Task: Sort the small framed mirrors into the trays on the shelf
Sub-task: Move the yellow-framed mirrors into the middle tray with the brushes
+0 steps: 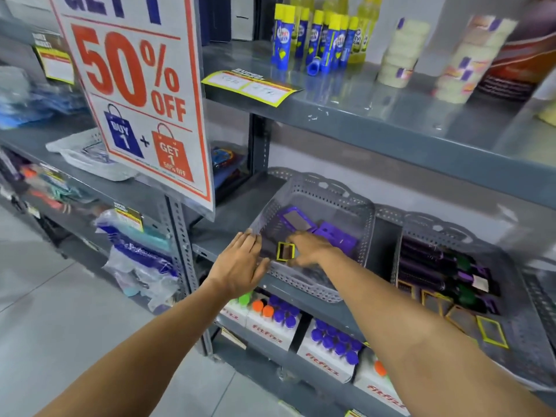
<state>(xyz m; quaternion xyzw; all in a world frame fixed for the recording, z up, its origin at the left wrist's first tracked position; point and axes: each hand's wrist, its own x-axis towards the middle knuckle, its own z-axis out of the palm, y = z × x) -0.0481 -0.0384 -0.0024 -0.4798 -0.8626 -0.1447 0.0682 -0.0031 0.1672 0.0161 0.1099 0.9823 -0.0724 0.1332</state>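
A grey perforated tray (313, 291) sits on the middle shelf, tilted toward me. Inside it lie purple-framed mirrors (296, 221). My right hand (311, 248) reaches into this tray and pinches a small yellow-framed mirror (285, 251) upright by its right side. My left hand (240, 263) rests against the tray's left front corner, fingers on its rim. A second grey tray (535, 302) to the right holds combs and several yellow-framed mirrors (492, 331).
A large "50% OFF" sign (135, 94) hangs at the left over the shelf post. Glue sticks (319, 37) and tape rolls (403, 52) stand on the shelf above. Boxes of bottles (272, 322) fill the shelf below. Another tray (75, 155) sits far left.
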